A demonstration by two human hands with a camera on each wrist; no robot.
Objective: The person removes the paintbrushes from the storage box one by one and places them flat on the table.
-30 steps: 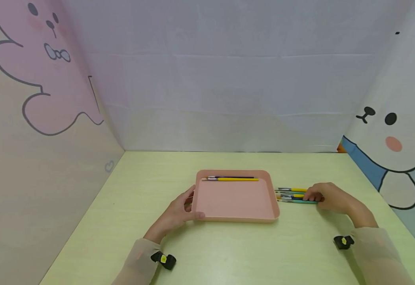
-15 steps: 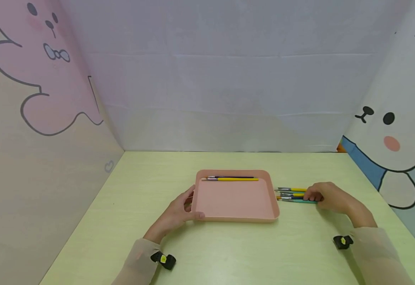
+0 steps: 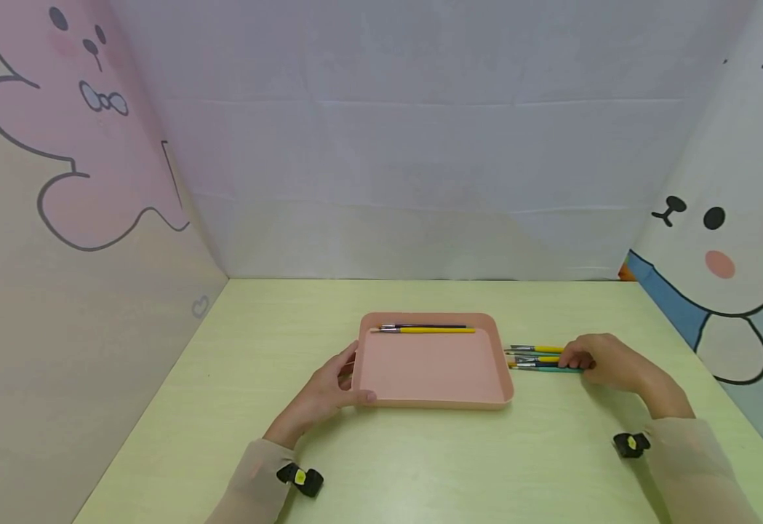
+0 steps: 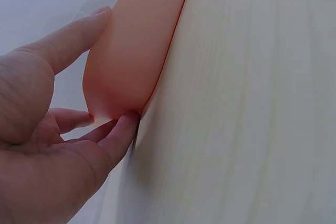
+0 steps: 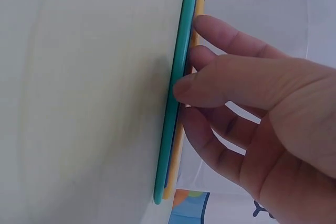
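A shallow pink tray [image 3: 433, 367] lies mid-table in the head view. Two paintbrushes, one yellow-handled [image 3: 436, 330] and one dark-handled [image 3: 430, 325], rest along its far side. My left hand [image 3: 322, 393] holds the tray's near left corner, thumb on the rim and fingers against the outer wall. To the right of the tray lie several more paintbrushes [image 3: 538, 358] side by side, bristles toward it. Over their handle ends, my right hand [image 3: 610, 364] pinches at a paintbrush with curled fingers. The thumb meets a green handle [image 5: 181, 51] in the right wrist view; which brush is pinched is unclear.
The pale wooden table [image 3: 433, 466] is bordered by a plain back cloth [image 3: 420, 182] and by side sheets with cartoon animals [image 3: 721, 240]. A small black device [image 3: 631, 445] sits at each wrist.
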